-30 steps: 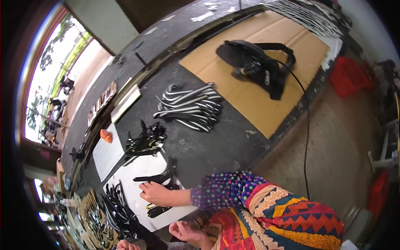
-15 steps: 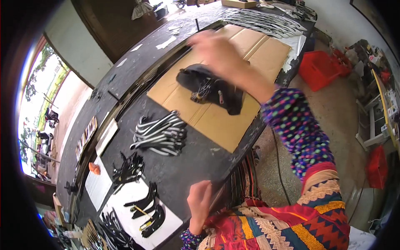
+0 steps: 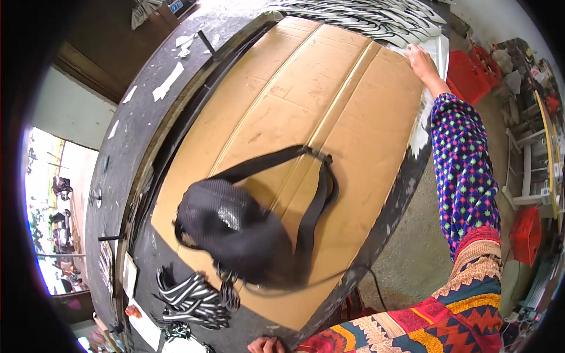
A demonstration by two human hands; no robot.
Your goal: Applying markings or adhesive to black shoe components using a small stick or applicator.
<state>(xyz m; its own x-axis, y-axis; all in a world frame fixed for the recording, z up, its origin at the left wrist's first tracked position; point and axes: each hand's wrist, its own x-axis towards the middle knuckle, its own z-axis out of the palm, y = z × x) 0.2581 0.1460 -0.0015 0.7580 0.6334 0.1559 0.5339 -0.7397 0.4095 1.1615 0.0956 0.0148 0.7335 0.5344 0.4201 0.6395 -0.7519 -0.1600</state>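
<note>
My right hand (image 3: 421,63) reaches to the far right corner of a big flat cardboard sheet (image 3: 347,112). Its fingers are outstretched, touching that corner beside a pile of white-and-black curved strips (image 3: 376,20). Low in the picture, my left hand (image 3: 266,345) rests at the table's near edge with fingers curled; I see nothing in it, and part of it is cut off. Between my hands, a black bag (image 3: 229,223) with a wide strap looped to the right lies on the cardboard. Its lower end is blurred.
Bundled black-and-white strips (image 3: 191,297) lie on the dark table (image 3: 147,265) left of my left hand. A metal bar (image 3: 206,42) sticks up along the raised rail at the left. Red crates (image 3: 468,76) stand on the floor to the right. A cable (image 3: 376,282) hangs off the table.
The view has shifted forward over the cardboard. My right hand has moved from above the bag to the far right corner. The bag now lies with its strap spread out to the right.
</note>
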